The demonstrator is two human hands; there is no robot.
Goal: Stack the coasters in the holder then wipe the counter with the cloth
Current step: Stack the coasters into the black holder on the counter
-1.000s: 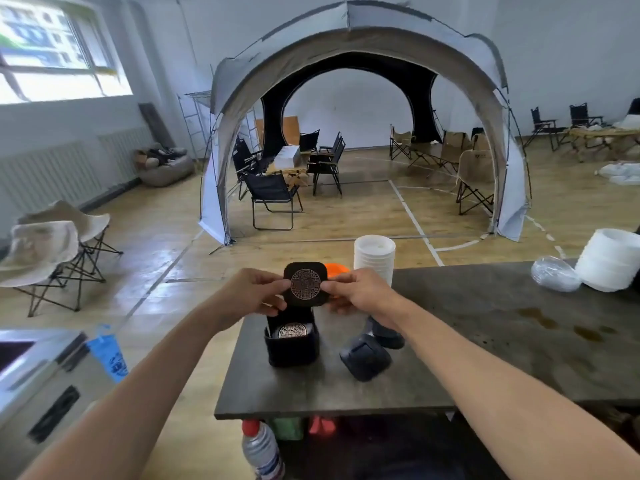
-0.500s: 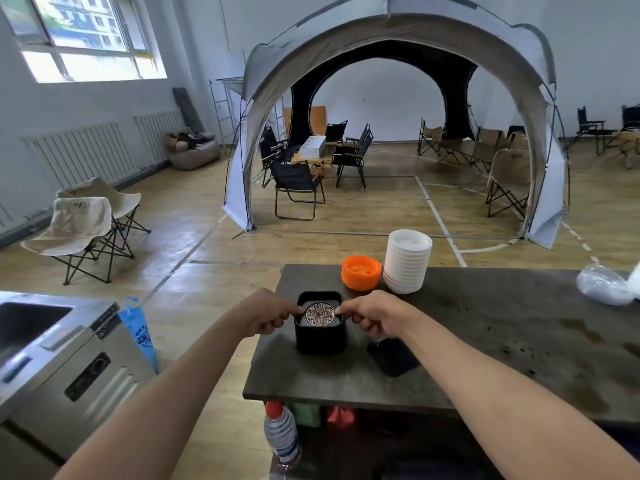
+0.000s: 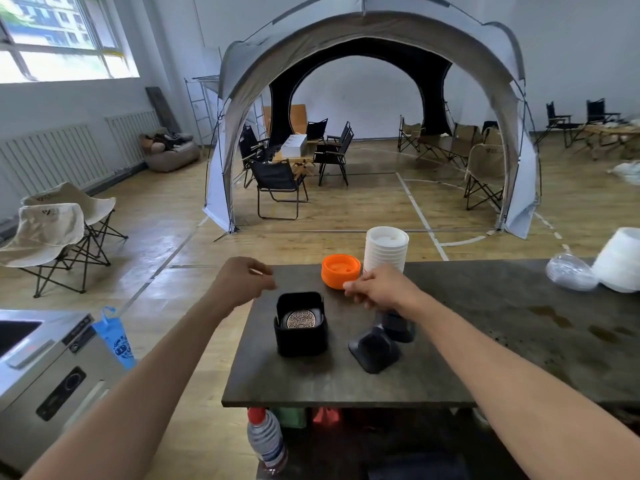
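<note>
A black square coaster holder [image 3: 300, 336] stands on the dark counter [image 3: 485, 341], near its left end. A coaster with a round metal pattern [image 3: 303, 319] lies flat inside it. My left hand [image 3: 242, 280] hovers just above and left of the holder, fingers loosely curled and holding nothing. My right hand [image 3: 379, 287] hovers to the holder's right, also loosely curled with nothing in it. Two dark objects [image 3: 375, 348] sit on the counter below my right wrist; what they are I cannot tell. No cloth is in view.
An orange lid [image 3: 340, 270] and a stack of white lids [image 3: 386, 249] stand at the counter's far edge. White bowls [image 3: 620, 259] and a clear plastic bag [image 3: 569, 273] lie at the right. A bottle [image 3: 266, 439] stands under the counter's front edge. A steel appliance [image 3: 45, 365] is at the left.
The coaster held above the holder has gone down into it. Both hands have let go and lifted apart from the holder.
</note>
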